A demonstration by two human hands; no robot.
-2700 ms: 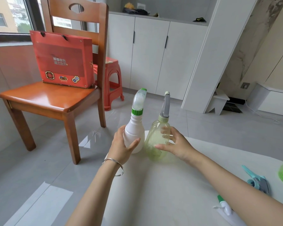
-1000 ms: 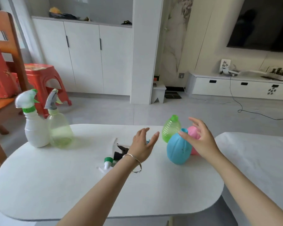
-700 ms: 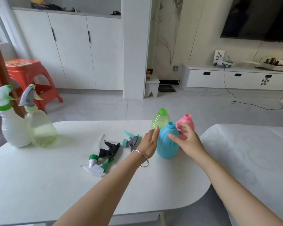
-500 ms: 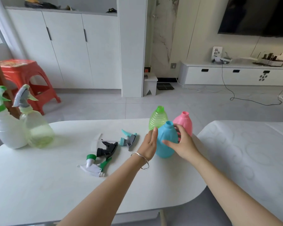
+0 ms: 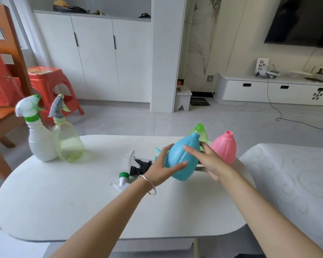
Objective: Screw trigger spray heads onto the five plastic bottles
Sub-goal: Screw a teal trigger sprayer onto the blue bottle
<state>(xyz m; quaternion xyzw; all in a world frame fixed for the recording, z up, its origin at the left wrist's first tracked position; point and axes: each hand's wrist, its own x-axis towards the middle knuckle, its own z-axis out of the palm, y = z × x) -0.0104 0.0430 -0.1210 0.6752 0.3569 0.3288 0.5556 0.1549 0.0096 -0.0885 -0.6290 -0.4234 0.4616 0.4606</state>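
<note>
A blue bottle (image 5: 183, 159) without a head is lifted and tilted over the white table (image 5: 63, 202), held between my left hand (image 5: 161, 170) and my right hand (image 5: 207, 162). Behind it stand an open green bottle (image 5: 200, 133) and an open pink bottle (image 5: 225, 148). At the far left stand a white bottle (image 5: 39, 142) and a pale green bottle (image 5: 68, 144), each with a spray head on. Loose heads lie left of my left hand: a white and green one (image 5: 122, 180), a black one (image 5: 139, 167) and a teal one (image 5: 158, 150), partly hidden.
A wooden chair (image 5: 6, 75) with a red box and a red plastic stool (image 5: 50, 86) stand left of the table. A second white surface (image 5: 291, 174) adjoins on the right. White cabinets and a low TV unit line the far walls.
My hands left the two finished bottles at the far left and moved right to the blue bottle. Both closed on it, and now it is lifted off the table and tilted.
</note>
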